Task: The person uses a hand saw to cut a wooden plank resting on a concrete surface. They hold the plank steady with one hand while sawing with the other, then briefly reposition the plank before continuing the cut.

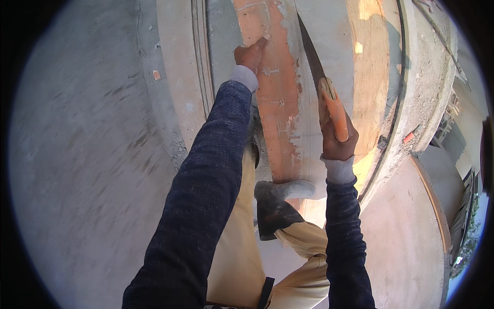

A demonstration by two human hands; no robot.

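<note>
My left hand (249, 56) is closed over the left edge of a long board (278, 118) with worn orange paint and grey patches, near its upper part. My right hand (338, 136) grips the orange handle of a handsaw (311, 54), whose long blade points away from me along the seam between the orange board and a grey strip. My right foot, in a dusty grey-and-black boot (283, 191), rests across the lower part of the orange board. My left foot is mostly hidden behind my left forearm.
Long boards (182, 67) lie on the left over grey concrete floor (82, 144). A pale wooden board (370, 92) is at the right, beside a concrete edge with rubble (411, 123). A large pale sheet (401, 247) with a wooden edge lies at lower right.
</note>
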